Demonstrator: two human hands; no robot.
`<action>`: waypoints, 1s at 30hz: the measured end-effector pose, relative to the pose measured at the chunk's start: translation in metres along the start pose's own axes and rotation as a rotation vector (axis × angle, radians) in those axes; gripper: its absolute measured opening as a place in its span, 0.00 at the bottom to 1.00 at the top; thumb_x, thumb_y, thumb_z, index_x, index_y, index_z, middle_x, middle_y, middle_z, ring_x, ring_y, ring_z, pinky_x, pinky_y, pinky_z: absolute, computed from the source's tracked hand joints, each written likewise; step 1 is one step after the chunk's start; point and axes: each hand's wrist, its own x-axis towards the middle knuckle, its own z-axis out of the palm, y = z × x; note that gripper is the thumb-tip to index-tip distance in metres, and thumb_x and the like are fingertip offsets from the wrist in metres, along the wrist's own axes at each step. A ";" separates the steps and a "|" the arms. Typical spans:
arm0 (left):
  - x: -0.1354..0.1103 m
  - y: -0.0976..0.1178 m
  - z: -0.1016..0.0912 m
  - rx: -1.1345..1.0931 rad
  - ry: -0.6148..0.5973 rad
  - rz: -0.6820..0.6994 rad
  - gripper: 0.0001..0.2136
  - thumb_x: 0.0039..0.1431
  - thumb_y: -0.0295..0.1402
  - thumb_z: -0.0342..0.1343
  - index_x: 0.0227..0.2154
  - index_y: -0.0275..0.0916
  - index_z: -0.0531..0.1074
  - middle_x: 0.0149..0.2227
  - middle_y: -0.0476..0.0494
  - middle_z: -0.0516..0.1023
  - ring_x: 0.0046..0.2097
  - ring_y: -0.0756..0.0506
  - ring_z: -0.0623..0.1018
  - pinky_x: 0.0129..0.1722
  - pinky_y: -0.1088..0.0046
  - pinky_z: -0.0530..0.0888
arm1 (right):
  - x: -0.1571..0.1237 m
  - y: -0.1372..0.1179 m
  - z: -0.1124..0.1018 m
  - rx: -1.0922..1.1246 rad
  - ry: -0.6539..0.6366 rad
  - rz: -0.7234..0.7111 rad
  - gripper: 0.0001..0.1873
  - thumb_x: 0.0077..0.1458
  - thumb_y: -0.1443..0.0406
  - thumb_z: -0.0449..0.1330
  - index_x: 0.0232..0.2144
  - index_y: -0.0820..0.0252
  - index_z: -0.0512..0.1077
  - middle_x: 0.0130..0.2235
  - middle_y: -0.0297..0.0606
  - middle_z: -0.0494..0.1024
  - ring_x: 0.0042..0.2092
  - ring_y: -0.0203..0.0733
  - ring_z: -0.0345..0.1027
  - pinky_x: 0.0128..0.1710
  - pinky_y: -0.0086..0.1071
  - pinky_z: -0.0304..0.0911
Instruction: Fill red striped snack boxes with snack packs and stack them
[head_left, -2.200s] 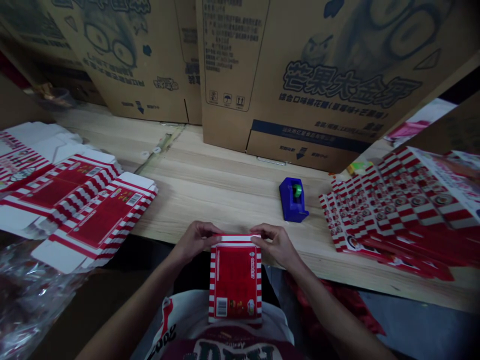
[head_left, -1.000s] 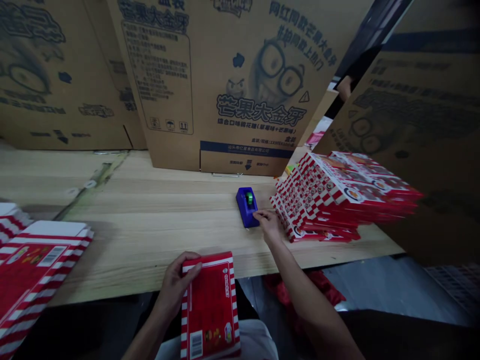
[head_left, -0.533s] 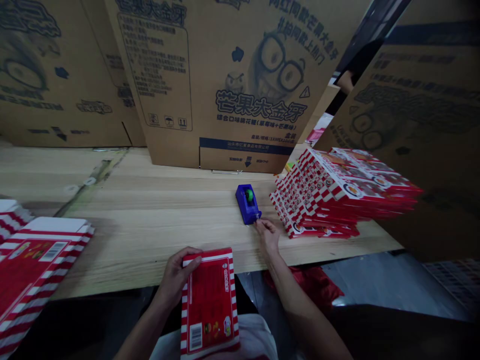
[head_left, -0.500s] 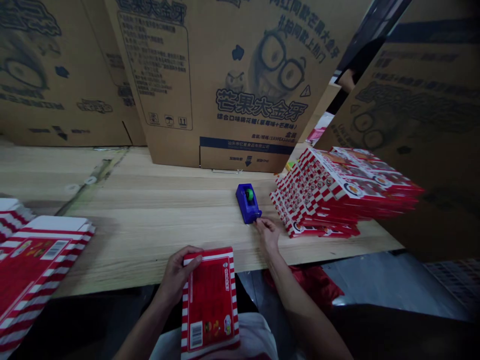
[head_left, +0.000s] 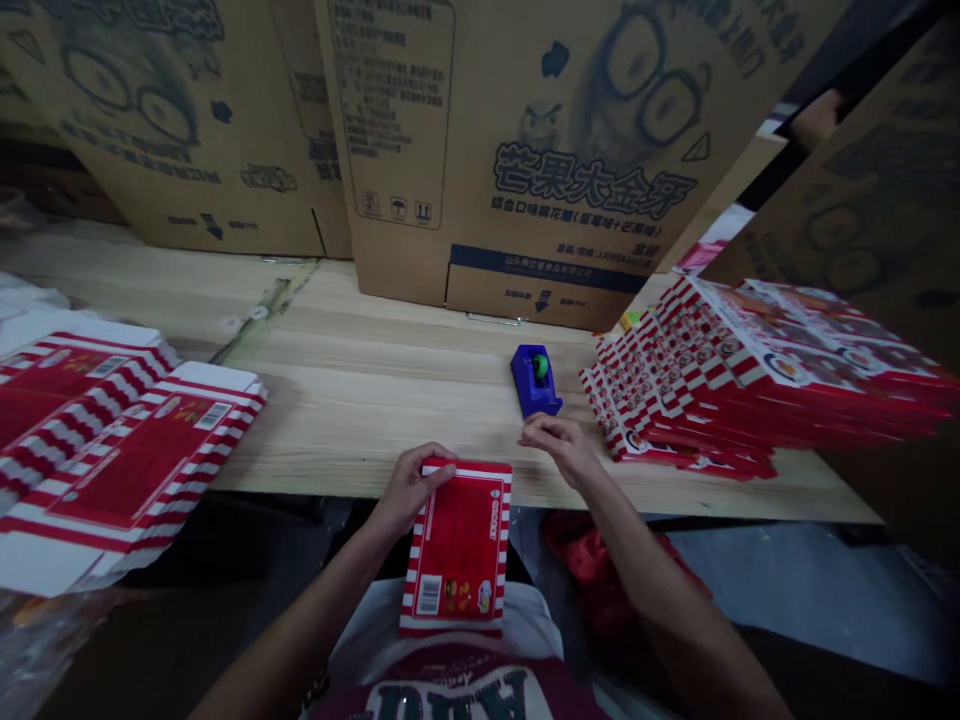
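My left hand (head_left: 415, 487) grips a flat red box (head_left: 459, 555) by its upper left corner, thumb on the face. The box has red-and-white striped edges and a barcode, and it is held over my lap at the table's front edge. My right hand (head_left: 564, 445) is pinched closed just in front of a blue tape dispenser (head_left: 535, 382) with a green roll. Whatever lies between those fingertips is too small to make out.
Striped flat boxes (head_left: 150, 455) are stacked at the left of the wooden table (head_left: 322, 400). Filled-looking red boxes (head_left: 720, 375) form a stack at the right. Large cardboard cartons (head_left: 480, 180) stand along the back. Another person's hand (head_left: 817, 118) shows behind, upper right.
My right hand has come away from the dispenser's front end, toward me and the box. The left hand still holds the red box. The view has shifted left and down.
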 end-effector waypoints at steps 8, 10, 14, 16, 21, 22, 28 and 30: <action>0.006 0.001 0.012 0.034 -0.075 0.018 0.13 0.46 0.39 0.66 0.29 0.36 0.73 0.27 0.49 0.76 0.27 0.49 0.74 0.27 0.76 0.69 | 0.039 -0.064 0.062 -0.793 -1.121 -0.201 0.19 0.46 0.51 0.65 0.20 0.63 0.75 0.21 0.30 0.70 0.24 0.32 0.61 0.25 0.25 0.53; 0.005 0.000 0.011 0.009 -0.069 0.010 0.14 0.45 0.39 0.67 0.29 0.36 0.73 0.26 0.49 0.76 0.26 0.49 0.73 0.27 0.76 0.69 | 0.037 -0.062 0.070 -1.052 -1.078 -0.201 0.17 0.46 0.53 0.66 0.22 0.64 0.75 0.21 0.32 0.71 0.25 0.34 0.61 0.25 0.26 0.50; -0.002 0.006 0.010 0.019 -0.040 0.007 0.14 0.45 0.40 0.66 0.28 0.35 0.72 0.25 0.49 0.74 0.25 0.50 0.72 0.26 0.76 0.68 | 0.032 -0.063 0.070 -1.228 -0.915 -0.213 0.16 0.45 0.54 0.67 0.25 0.63 0.75 0.27 0.38 0.75 0.31 0.40 0.66 0.29 0.29 0.52; -0.007 0.011 0.011 0.052 -0.055 0.018 0.14 0.47 0.41 0.65 0.29 0.35 0.72 0.27 0.48 0.75 0.27 0.49 0.72 0.28 0.75 0.69 | 0.034 -0.062 0.067 -1.117 -0.918 -0.115 0.19 0.42 0.53 0.68 0.28 0.63 0.74 0.27 0.37 0.75 0.32 0.41 0.67 0.30 0.29 0.55; -0.020 0.019 0.012 0.223 -0.194 0.186 0.10 0.54 0.39 0.61 0.33 0.36 0.74 0.33 0.47 0.73 0.35 0.48 0.72 0.35 0.75 0.68 | 0.034 -0.027 0.056 -0.413 -1.268 0.594 0.30 0.30 0.51 0.72 0.32 0.65 0.72 0.27 0.31 0.74 0.29 0.36 0.68 0.31 0.28 0.63; -0.021 0.019 0.012 0.258 -0.216 0.226 0.10 0.55 0.39 0.60 0.33 0.36 0.74 0.33 0.47 0.72 0.36 0.48 0.72 0.36 0.75 0.68 | 0.032 -0.019 0.054 -0.305 -1.256 0.700 0.31 0.28 0.51 0.72 0.33 0.65 0.72 0.28 0.31 0.74 0.28 0.36 0.69 0.31 0.29 0.64; -0.032 0.024 0.022 0.211 -0.139 0.164 0.14 0.54 0.41 0.61 0.40 0.39 0.71 0.37 0.47 0.73 0.36 0.48 0.72 0.34 0.76 0.69 | 0.026 -0.047 0.062 -0.436 -1.332 0.478 0.27 0.32 0.52 0.72 0.29 0.65 0.72 0.24 0.26 0.70 0.26 0.32 0.63 0.28 0.25 0.57; -0.032 0.025 0.023 0.140 -0.127 0.151 0.21 0.50 0.43 0.64 0.44 0.40 0.68 0.37 0.47 0.73 0.35 0.48 0.73 0.34 0.75 0.70 | 0.023 -0.079 0.068 -0.726 -1.348 0.182 0.20 0.37 0.55 0.71 0.24 0.65 0.72 0.20 0.26 0.67 0.24 0.31 0.59 0.25 0.24 0.53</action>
